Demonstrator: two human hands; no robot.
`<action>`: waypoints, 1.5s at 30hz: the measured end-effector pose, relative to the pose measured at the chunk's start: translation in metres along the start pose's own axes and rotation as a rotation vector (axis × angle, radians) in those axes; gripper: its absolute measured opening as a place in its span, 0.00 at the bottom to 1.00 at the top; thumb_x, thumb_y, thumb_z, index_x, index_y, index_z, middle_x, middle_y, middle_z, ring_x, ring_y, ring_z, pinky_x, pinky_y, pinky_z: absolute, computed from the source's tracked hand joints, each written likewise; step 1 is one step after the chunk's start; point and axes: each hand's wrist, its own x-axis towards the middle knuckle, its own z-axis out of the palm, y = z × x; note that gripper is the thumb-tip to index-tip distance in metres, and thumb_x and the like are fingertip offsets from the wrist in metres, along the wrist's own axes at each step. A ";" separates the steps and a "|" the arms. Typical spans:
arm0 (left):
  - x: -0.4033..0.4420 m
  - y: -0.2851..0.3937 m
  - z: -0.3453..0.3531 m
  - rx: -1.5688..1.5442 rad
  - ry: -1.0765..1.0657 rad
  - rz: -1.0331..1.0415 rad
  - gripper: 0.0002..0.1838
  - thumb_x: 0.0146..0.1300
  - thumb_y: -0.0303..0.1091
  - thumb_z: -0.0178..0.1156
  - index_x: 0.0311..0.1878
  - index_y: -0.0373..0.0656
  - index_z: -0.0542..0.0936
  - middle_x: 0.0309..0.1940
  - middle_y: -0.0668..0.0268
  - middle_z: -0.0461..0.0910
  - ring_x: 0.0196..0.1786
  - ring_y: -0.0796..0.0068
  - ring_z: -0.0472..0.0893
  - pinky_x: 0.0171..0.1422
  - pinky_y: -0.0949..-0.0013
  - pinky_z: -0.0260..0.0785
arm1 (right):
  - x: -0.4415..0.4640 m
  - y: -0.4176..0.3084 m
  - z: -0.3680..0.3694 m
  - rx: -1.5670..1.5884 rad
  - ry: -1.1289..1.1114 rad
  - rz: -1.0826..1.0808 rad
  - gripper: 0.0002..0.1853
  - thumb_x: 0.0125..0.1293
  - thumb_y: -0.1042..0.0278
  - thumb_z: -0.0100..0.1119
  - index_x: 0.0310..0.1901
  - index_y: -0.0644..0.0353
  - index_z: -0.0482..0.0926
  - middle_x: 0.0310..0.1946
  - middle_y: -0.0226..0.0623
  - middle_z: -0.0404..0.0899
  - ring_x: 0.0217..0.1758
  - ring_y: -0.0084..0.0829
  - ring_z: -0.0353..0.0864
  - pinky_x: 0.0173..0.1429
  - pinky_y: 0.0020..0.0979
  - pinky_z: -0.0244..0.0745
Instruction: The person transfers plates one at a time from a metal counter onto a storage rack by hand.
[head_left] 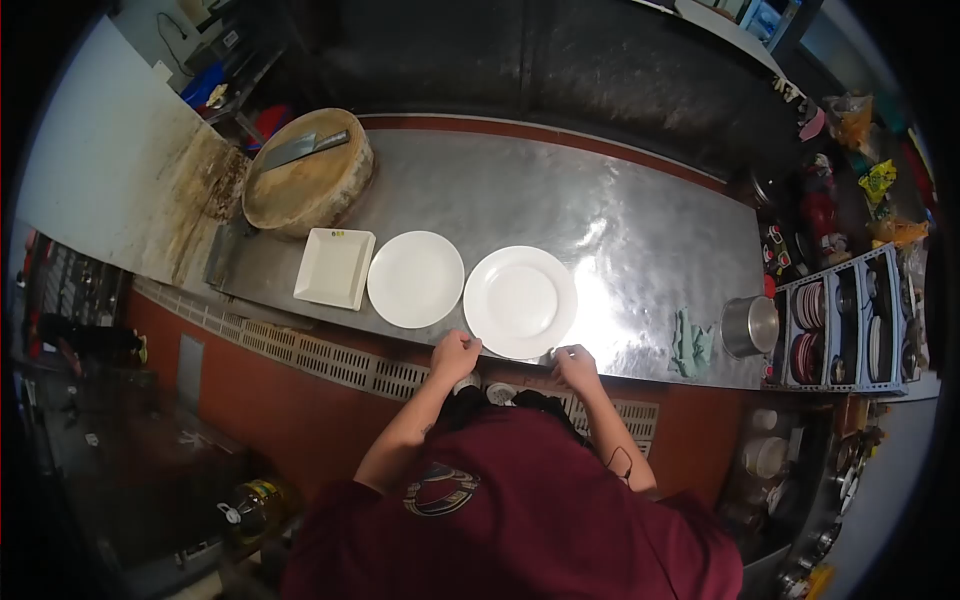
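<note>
Three white dishes stand in a row near the front edge of the steel counter: a square dish, a round plate and, to its right, a wide-rimmed round plate. By the lower left rim of the wide-rimmed plate is my left hand, its fingers curled in. My right hand is by the lower right rim of the same plate, fingers bent together. Whether either hand grips the rim or only rests at the counter edge is too small to tell.
A cleaver lies on a round wooden chopping block at the back left. On the right are a green cloth, a metal pot and a blue-grey rack of plates. A dark wall runs behind the counter.
</note>
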 end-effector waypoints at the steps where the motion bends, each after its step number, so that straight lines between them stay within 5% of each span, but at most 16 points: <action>1: 0.006 -0.002 0.001 0.002 -0.002 0.016 0.22 0.62 0.46 0.64 0.46 0.34 0.81 0.38 0.51 0.85 0.43 0.52 0.85 0.50 0.57 0.76 | 0.000 -0.004 0.004 0.001 0.011 0.008 0.18 0.70 0.59 0.55 0.45 0.71 0.75 0.22 0.41 0.80 0.17 0.29 0.77 0.22 0.29 0.72; 14: 0.047 -0.018 -0.005 0.040 -0.197 0.083 0.20 0.62 0.47 0.62 0.37 0.36 0.83 0.35 0.48 0.84 0.42 0.49 0.84 0.47 0.52 0.74 | 0.011 -0.015 0.036 0.135 0.106 0.201 0.20 0.71 0.56 0.58 0.40 0.72 0.75 0.22 0.41 0.79 0.15 0.28 0.73 0.17 0.29 0.65; 20: 0.058 -0.032 0.007 -0.090 -0.169 0.055 0.21 0.63 0.48 0.62 0.33 0.36 0.81 0.31 0.49 0.83 0.37 0.49 0.82 0.43 0.52 0.73 | 0.017 0.002 0.046 0.336 0.159 0.202 0.16 0.69 0.58 0.63 0.30 0.59 0.72 0.19 0.33 0.73 0.14 0.24 0.67 0.16 0.27 0.57; 23: 0.059 -0.033 0.003 -0.139 -0.177 0.067 0.21 0.63 0.48 0.63 0.31 0.35 0.79 0.28 0.52 0.81 0.33 0.54 0.81 0.42 0.54 0.72 | 0.007 0.002 0.047 0.437 0.116 0.191 0.15 0.68 0.61 0.64 0.29 0.55 0.69 0.19 0.31 0.73 0.14 0.22 0.66 0.16 0.25 0.56; 26: 0.072 -0.050 0.012 -0.322 -0.302 0.099 0.14 0.67 0.40 0.62 0.35 0.37 0.79 0.24 0.66 0.78 0.25 0.75 0.75 0.31 0.68 0.69 | -0.002 0.006 0.049 0.509 0.115 0.141 0.14 0.69 0.61 0.64 0.30 0.55 0.70 0.19 0.30 0.73 0.15 0.22 0.67 0.18 0.25 0.57; 29: 0.061 -0.026 -0.024 -0.583 -0.649 -0.079 0.10 0.68 0.37 0.62 0.40 0.38 0.79 0.25 0.72 0.74 0.24 0.84 0.69 0.27 0.77 0.63 | -0.013 0.005 0.051 0.579 0.136 0.060 0.14 0.68 0.62 0.65 0.29 0.54 0.70 0.19 0.30 0.73 0.16 0.21 0.67 0.20 0.24 0.59; 45: 0.011 -0.025 -0.046 -0.691 -0.777 0.041 0.13 0.69 0.34 0.62 0.53 0.39 0.78 0.30 0.75 0.75 0.29 0.88 0.68 0.31 0.81 0.61 | -0.083 0.031 0.072 0.683 0.228 -0.076 0.11 0.70 0.63 0.62 0.33 0.53 0.70 0.21 0.26 0.72 0.19 0.18 0.68 0.24 0.22 0.61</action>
